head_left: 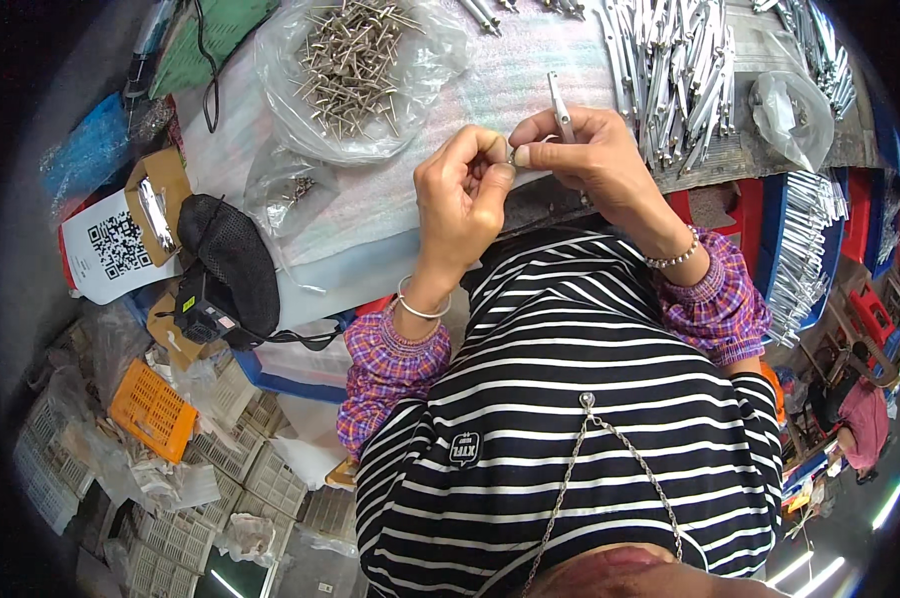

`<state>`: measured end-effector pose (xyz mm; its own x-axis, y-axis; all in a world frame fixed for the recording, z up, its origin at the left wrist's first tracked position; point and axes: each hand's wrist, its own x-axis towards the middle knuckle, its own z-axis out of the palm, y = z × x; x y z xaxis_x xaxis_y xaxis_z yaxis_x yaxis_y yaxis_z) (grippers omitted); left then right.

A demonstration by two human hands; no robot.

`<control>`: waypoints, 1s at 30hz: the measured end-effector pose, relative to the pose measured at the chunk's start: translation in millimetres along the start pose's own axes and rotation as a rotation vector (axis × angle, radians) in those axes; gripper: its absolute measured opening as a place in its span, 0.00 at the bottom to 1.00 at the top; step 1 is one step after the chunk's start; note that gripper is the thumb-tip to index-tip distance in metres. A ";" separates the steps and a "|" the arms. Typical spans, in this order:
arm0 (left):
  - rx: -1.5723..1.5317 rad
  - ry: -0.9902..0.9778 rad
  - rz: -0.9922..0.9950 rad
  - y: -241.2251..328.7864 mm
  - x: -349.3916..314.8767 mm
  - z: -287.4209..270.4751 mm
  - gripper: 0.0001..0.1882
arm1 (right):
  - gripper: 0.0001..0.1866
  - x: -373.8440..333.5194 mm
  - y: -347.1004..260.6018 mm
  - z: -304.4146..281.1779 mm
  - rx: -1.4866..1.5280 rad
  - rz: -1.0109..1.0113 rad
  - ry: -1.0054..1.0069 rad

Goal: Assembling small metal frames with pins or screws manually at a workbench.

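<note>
My left hand (460, 199) and my right hand (595, 159) meet over the front of the covered table. Fingertips of both hands pinch around a small metal part (511, 156), too small and too covered to name. A slim silver metal bar (560, 105) with a rounded end sticks up from my right hand, held among its fingers. Beyond my left hand, a clear plastic bag (432, 62) lies spread open, holding a heap of metal pins (355, 70). Many silver metal bars (674, 75) lie piled beyond my right hand.
A small plastic bag (789, 120) lies at the table's right. A blue tray of metal rods (804, 254) stands below that side. At left are a black mesh pouch (231, 259), a cardboard box (161, 199) and an orange basket (151, 409). Another person (859, 419) is far right.
</note>
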<state>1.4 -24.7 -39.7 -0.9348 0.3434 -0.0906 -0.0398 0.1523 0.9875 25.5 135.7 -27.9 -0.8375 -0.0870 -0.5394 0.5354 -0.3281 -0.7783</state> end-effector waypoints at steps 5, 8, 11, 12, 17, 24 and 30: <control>-0.037 -0.054 -0.028 0.2 2.2 -5.5 0.03 | 0.08 -1.8 -2.3 0.6 -0.017 0.015 -0.001; -0.154 -0.131 -0.126 5.4 4.2 -10.0 0.03 | 0.08 -1.8 -2.8 1.1 -0.017 0.024 -0.007; -0.332 -0.207 -0.295 10.4 6.0 -13.5 0.03 | 0.08 -1.8 -1.7 -0.8 -0.005 0.030 -0.029; -0.364 -0.220 -0.320 8.5 5.9 -14.3 0.03 | 0.08 -1.8 -1.5 -1.5 0.001 0.029 -0.048; -0.322 -0.145 -0.237 12.6 2.7 -8.1 0.04 | 0.08 -3.0 -5.7 0.4 0.032 0.073 -0.059; -0.099 -0.089 -0.030 6.8 0.0 -5.7 0.04 | 0.09 -2.2 -2.6 -1.4 0.138 0.106 -0.076; -0.318 -0.134 -0.162 10.3 0.1 -6.3 0.03 | 0.09 -2.5 0.7 -2.2 0.141 0.079 -0.078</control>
<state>-1.3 -28.9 -28.8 -0.8539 0.4594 -0.2444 -0.3108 -0.0734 0.9476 28.2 137.8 -27.8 -0.8022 -0.1883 -0.5666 0.5839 -0.4454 -0.6787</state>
